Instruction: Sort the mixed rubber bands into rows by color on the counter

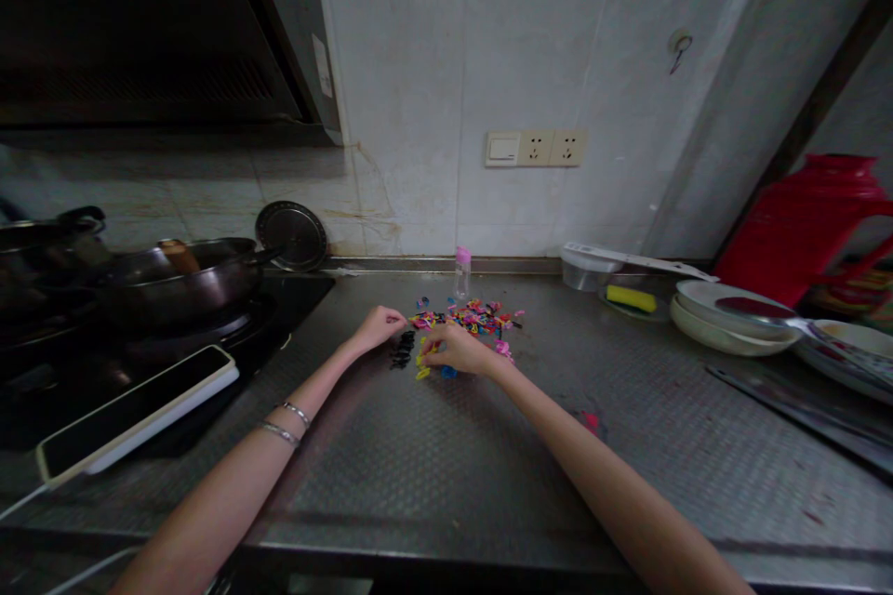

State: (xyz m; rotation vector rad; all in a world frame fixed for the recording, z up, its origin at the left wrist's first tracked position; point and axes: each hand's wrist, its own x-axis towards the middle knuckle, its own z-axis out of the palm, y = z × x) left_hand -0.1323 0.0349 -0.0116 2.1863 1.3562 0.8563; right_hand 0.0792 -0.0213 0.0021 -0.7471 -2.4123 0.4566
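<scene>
A loose heap of small, many-coloured bands [481,318], which look like tiny hair ties, lies on the steel counter. My left hand [379,327] is at the heap's left edge, fingertips pinched together; whatever is in them is too small to make out. Just below its fingertips is a small group of black bands [403,350]. My right hand [457,350] reaches down over some yellow bands [422,373], its fingers curled and closed at them. Blue bands [449,373] show under that hand, and pink bands [503,350] lie to its right.
Behind the heap stands a small clear bottle with a pink cap [462,274]. A phone [139,409] and a pan [181,284] on the stove are at left. Bowls [729,325], a yellow sponge [632,299] and a red thermos [802,223] stand at right.
</scene>
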